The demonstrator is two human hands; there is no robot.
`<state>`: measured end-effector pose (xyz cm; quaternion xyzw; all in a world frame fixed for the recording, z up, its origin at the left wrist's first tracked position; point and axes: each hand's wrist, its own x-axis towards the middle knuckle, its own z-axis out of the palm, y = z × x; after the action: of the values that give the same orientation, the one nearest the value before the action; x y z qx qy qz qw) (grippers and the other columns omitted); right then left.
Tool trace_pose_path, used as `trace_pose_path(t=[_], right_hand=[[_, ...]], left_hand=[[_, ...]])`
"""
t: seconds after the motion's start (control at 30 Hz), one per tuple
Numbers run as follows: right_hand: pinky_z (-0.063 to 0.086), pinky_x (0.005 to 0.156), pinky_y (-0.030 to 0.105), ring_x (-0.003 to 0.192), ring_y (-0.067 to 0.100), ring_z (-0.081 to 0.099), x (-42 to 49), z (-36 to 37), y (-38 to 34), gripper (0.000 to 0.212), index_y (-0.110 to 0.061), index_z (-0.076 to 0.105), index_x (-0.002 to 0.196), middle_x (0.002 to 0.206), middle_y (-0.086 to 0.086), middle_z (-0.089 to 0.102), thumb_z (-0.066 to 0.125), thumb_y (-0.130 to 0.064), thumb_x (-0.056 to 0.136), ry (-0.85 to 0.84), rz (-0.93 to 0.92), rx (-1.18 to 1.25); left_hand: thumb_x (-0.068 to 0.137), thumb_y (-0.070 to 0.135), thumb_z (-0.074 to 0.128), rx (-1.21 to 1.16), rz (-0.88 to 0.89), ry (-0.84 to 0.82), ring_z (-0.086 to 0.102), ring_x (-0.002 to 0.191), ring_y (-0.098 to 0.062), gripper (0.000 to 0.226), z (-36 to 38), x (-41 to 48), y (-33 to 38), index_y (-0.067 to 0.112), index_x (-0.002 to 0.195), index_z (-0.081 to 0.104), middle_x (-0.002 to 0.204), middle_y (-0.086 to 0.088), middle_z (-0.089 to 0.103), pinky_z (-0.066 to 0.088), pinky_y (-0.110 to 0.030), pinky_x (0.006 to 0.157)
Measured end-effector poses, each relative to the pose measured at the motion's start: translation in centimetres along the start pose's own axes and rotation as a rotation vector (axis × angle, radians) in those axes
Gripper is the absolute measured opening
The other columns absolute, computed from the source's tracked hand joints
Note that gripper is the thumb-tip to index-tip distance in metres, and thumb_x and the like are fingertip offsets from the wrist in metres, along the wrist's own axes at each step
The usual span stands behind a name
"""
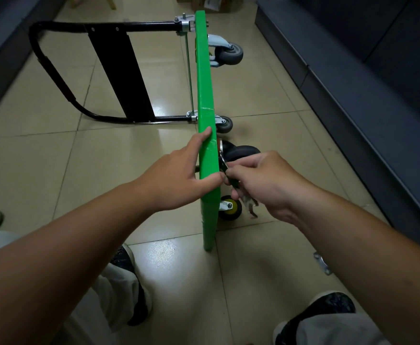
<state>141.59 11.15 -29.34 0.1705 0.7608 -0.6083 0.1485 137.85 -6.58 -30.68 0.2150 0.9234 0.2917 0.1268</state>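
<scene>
- Right hand (266, 185) curls round a metal tool (250, 207), whose head meets the caster (241, 153) bracket at its 11 o'clock.
- Left hand (179, 178) pinches the green platform (204, 83) edge between thumb and fingers.
- Platform stands on edge, long axis running 12 to 6; the caster sits on its 3 o'clock face, nearer the right hand.

Much of the work sits behind the right hand.
The right hand (261, 180) covers most of the metal tool (250, 206) it grips. Only a blurred lower end shows, so its kind cannot be told, and the spot where its head meets the cart is hidden behind the fingers (234, 174). The black wheel (241, 151) is half hidden by that hand. The green platform (205, 95) stands edge-on, its underside out of sight. The right forearm covers part of a metal plate (323, 266) on the floor, and the top edge cuts off the boxes (214, 3).
</scene>
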Motion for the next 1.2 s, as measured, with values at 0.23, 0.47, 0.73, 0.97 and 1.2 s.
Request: trace_pose_path(t=[0.23,0.47,0.73,0.97,1.2], right_hand=[[0.057,0.052,0.025,0.053,0.007,0.065,-0.4,0.7,1.5,0.018,-0.006,0.075,0.101,0.063,-0.003,0.070,0.058,-0.004,0.100,-0.094,-0.122,0.067],[0.060,0.088,0.028,0.096,0.013,0.073,1.8,1.6,7.7,0.039,-0.019,0.067,0.130,0.109,-0.007,0.073,0.070,-0.005,0.093,0.079,-0.379,-0.113],[0.045,0.072,0.006,0.086,-0.004,0.061,4.1,3.4,10.0,0.039,-0.011,0.068,0.129,0.103,-0.008,0.062,0.071,-0.004,0.091,0.251,-0.611,-0.298],[0.059,0.061,0.036,0.062,0.019,0.070,0.1,-0.6,10.3,0.001,-0.012,0.068,0.083,0.070,0.004,0.067,0.067,-0.011,0.083,0.062,-0.066,-0.552],[0.046,0.052,0.027,0.047,0.013,0.057,-1.0,-2.2,3.8,0.017,-0.009,0.074,0.085,0.077,0.011,0.075,0.060,-0.011,0.093,0.109,0.022,-0.294]], left_hand=[[0.089,0.056,0.029,-0.054,-0.035,-0.018,0.057,0.104,-0.025,0.076,0.2,0.0,-0.6,0.045,0.159,0.000,0.147,-0.009,0.051,0.042,-0.036,0.084],[0.089,0.067,0.038,-0.016,-0.017,-0.022,0.061,0.108,-0.024,0.085,0.5,-0.1,-0.5,0.044,0.159,-0.004,0.156,-0.007,0.044,0.043,-0.032,0.083],[0.090,0.059,0.059,0.031,0.021,0.013,0.064,0.099,-0.018,0.094,0.4,-0.2,-0.1,0.035,0.161,0.001,0.141,-0.002,0.055,0.055,-0.038,0.087],[0.090,0.062,0.061,0.033,0.029,0.007,0.063,0.102,-0.023,0.095,0.3,-0.1,-0.2,0.034,0.160,0.003,0.144,-0.005,0.054,0.055,-0.040,0.090],[0.091,0.062,0.059,0.027,0.030,-0.019,0.063,0.106,-0.026,0.095,0.2,0.0,-0.4,0.035,0.161,0.000,0.152,-0.008,0.047,0.057,-0.043,0.088]])
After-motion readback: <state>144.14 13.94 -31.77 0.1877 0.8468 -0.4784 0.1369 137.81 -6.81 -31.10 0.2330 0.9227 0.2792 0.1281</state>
